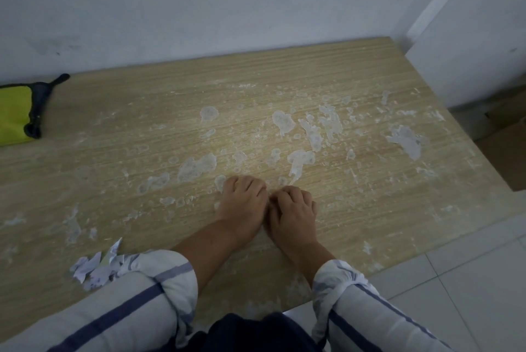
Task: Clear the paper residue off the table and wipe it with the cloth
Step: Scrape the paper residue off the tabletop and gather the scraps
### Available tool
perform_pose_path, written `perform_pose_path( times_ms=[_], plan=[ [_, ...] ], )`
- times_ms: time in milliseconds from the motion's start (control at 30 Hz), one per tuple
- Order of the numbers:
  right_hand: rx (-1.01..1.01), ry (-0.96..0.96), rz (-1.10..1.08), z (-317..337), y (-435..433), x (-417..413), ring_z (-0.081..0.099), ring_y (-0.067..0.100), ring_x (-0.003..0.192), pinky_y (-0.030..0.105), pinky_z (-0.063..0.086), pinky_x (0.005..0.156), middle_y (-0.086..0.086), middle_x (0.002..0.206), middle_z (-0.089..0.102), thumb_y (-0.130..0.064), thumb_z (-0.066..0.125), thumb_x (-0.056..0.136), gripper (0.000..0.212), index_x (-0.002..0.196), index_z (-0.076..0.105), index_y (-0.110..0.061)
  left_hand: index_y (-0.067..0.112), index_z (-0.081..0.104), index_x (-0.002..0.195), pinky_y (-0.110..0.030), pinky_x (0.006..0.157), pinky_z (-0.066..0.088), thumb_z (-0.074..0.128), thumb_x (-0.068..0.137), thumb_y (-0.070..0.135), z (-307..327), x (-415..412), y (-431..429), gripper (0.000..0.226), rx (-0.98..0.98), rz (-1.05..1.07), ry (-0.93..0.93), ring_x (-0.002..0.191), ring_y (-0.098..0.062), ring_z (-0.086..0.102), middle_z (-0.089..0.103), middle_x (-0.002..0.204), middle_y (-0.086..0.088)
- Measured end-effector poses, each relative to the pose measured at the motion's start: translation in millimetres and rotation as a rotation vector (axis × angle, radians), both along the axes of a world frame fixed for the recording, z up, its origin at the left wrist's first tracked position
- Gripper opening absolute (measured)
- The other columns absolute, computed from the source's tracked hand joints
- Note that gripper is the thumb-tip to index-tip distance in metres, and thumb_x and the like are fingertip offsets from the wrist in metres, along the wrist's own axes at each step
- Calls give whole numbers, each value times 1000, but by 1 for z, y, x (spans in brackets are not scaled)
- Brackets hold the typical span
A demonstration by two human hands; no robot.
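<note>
both hands sit knuckles-up on the pale wood-grain desk (113, 152), midway along it and nearer the front edge, the left hand (243, 203) and right hand (293, 212) touching side by side. the fingers of both are curled close together, tips tucked under against the wood; whether they pinch a flake i can't tell. whitish patches of stuck paper residue (196, 166) spread from just beyond the knuckles toward the right edge. scraping looks like the step in hand: best to get a nail under a patch's rim, peel low and slow, and drop the bits on the heap of torn white paper scraps (94, 266) by the front edge. the yellow cloth with black trim (14, 115) waits at the left edge.
</note>
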State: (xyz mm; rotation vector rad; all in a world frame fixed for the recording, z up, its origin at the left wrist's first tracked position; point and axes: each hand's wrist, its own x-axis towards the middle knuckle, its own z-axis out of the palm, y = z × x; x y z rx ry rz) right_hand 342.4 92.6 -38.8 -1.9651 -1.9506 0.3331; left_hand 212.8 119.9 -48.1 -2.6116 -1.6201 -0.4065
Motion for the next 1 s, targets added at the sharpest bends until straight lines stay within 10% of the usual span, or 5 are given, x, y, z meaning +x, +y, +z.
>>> perform_pose_path(
  times_ms=[433,633,1000],
  plan=[
    [27,8,-22,0,1,-2,55,29,88,34,33,73,2,95,63,-33,40,79,29,82,64,-18,18,69,92,-41,88,45,40,79,34,27,-20,-2,35,-264,-1,-65,102,-23,59,64,102,2],
    [15,18,-16,1,1,-1,53,28,91,33,30,74,1,96,62,-34,38,79,30,84,64,-20,16,64,110,-45,112,14,46,92,30,46,0,4,29,-323,-20,160,134,-24,27,46,131,1],
    [-10,15,-15,1,1,-1,52,27,93,35,32,75,0,98,62,-35,35,78,33,85,64,-21,14,67,96,-38,100,25,44,91,28,36,7,11,27,-295,-27,142,113,-22,40,55,107,2]
  ],
)
